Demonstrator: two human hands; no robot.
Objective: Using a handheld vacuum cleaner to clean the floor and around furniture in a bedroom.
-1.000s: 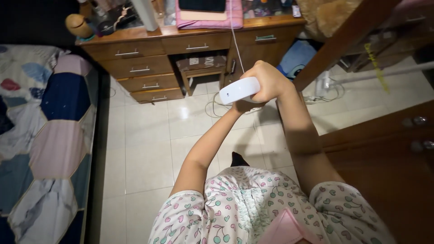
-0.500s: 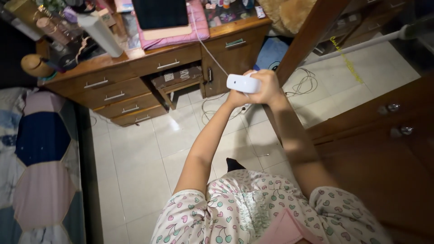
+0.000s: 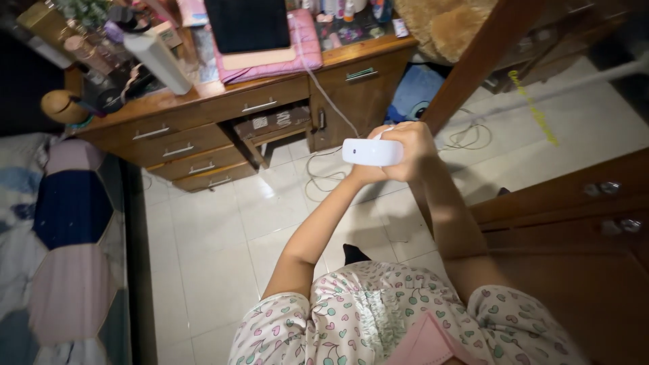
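Here both hands wrap the white remote's right end in a closed grip, its left end jutting free.

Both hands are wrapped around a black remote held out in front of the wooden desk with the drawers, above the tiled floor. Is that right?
Not quite: the remote is white, not black, as the head view shows. The rest holds: the right hand and the left hand grip it together, held out in front of the wooden desk with drawers, above the tiled floor.
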